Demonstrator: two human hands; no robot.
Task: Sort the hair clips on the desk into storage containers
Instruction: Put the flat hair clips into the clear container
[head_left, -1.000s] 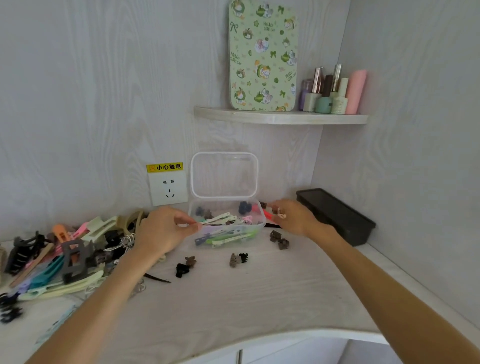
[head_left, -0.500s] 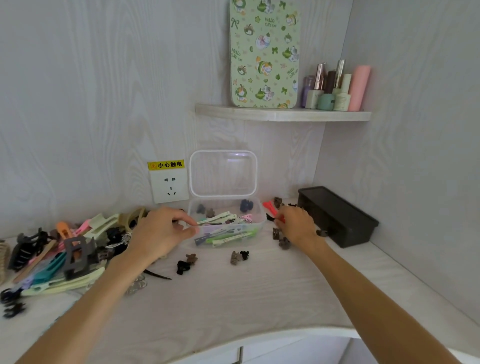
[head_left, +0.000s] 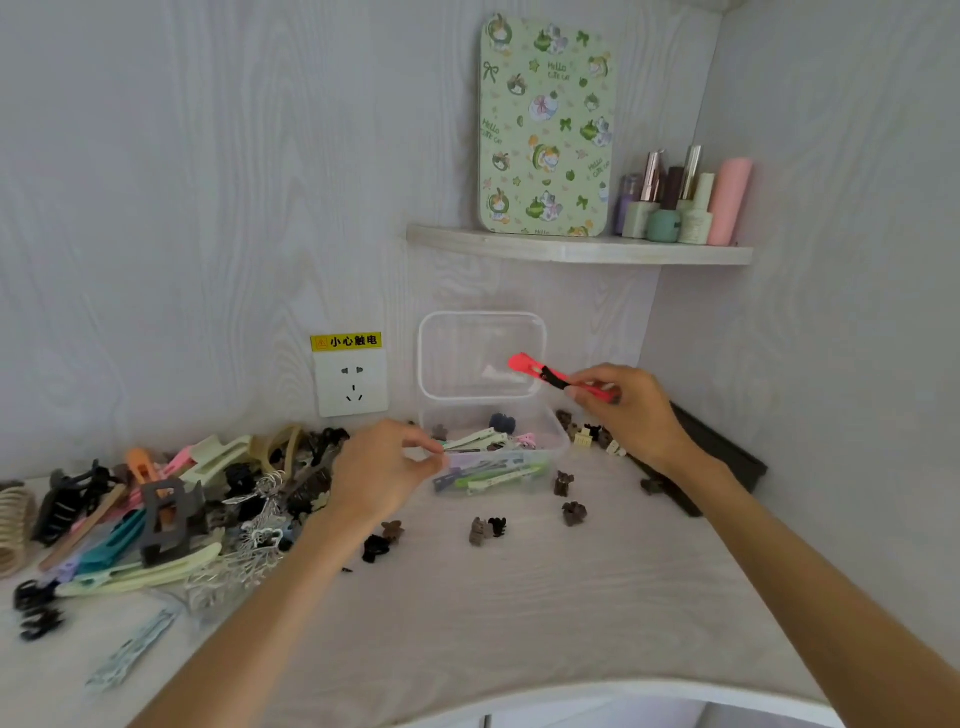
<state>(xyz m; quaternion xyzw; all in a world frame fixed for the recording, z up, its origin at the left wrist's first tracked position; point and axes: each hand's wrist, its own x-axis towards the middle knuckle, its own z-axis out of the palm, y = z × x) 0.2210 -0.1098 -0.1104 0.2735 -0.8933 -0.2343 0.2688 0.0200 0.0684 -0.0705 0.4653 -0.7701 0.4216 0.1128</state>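
The right hand (head_left: 631, 408) pinches a long coral-red plastic hair clip (head_left: 558, 376) by one end, above the clear plastic storage box (head_left: 493, 447), likely to drop it among the long clips there. The left hand (head_left: 382, 470), fingertips pressed together, pinches the box's near-left rim, probably steadying it. The black rectangular tray (head_left: 722, 457) is partly hidden behind the right wrist; small clips on the surface (head_left: 519, 613) blur.

The right hand (head_left: 631, 410) was down on the bench (head_left: 519, 597) a moment ago, among the small clips at about 3 o'clock of the clear box (head_left: 558, 441). Now it is raised off the bench, pinching a long red clip (head_left: 550, 375) by one end. The clip's free end points toward 10 o'clock, in front of the box's upright lid (head_left: 480, 356).
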